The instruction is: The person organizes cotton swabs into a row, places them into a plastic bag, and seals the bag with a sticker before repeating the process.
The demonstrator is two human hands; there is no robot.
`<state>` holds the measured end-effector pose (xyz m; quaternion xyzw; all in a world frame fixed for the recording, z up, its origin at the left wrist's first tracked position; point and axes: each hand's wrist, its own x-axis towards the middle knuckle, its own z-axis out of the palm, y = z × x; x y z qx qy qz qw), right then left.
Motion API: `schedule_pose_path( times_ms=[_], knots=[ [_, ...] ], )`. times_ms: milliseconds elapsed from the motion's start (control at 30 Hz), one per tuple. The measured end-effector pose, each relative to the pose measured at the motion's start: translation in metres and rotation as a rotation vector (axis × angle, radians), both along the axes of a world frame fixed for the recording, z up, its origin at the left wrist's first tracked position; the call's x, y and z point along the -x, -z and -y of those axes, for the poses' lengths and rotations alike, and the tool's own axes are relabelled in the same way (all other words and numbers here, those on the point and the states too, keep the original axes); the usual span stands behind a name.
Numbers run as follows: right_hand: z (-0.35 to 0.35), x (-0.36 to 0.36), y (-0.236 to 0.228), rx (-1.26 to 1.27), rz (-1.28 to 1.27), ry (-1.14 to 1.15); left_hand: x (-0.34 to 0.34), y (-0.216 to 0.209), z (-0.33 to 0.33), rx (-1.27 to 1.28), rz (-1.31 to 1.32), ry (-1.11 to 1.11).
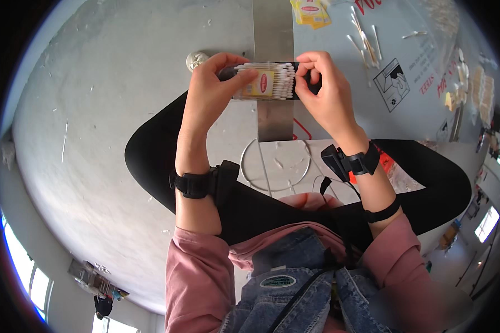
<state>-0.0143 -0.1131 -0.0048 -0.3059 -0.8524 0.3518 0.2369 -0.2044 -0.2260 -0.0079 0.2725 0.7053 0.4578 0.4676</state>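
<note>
A pack of cotton swabs (283, 81) with a yellow and red label lies sideways in my left hand (219, 77). My left fingers wrap round its left end, and the thumb presses on top by the label. White swab tips show in a dense bunch at the pack's right end. Close to those tips is my right hand (322, 80), its fingers curled and the thumb near the index finger. Whatever they pinch there, if anything, is too small to make out.
Loose cotton swabs (365, 41) and yellow label cards (312, 12) lie on the grey sheet at upper right. More swab bundles (483, 94) sit farther right. A round whitish object (196, 60) is beside my left hand. A metal strip (275, 119) runs beneath the pack.
</note>
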Motion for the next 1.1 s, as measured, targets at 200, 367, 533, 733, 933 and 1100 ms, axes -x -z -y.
schedule_pose_path(
  times_ms=[200,367,533,733,933,1100],
  knots=[
    [-0.001,-0.001,0.002,-0.048,-0.017,-0.016,0.0,0.002,0.0,-0.002,0.001,-0.009],
    [-0.001,-0.003,0.0,0.019,-0.007,-0.006,-0.001,0.003,0.001,-0.004,-0.005,-0.015],
    [0.0,-0.001,-0.001,0.004,0.009,-0.014,0.0,0.005,0.002,-0.002,0.006,-0.006],
    [0.001,-0.002,-0.001,0.018,0.0,-0.004,-0.001,0.005,0.002,-0.001,0.005,-0.007],
    [0.005,-0.007,-0.011,0.145,0.012,0.038,0.003,0.003,0.002,0.031,0.026,0.029],
    [0.007,-0.008,-0.01,0.137,-0.006,0.029,0.003,0.007,0.002,0.004,0.028,0.029]
  ],
)
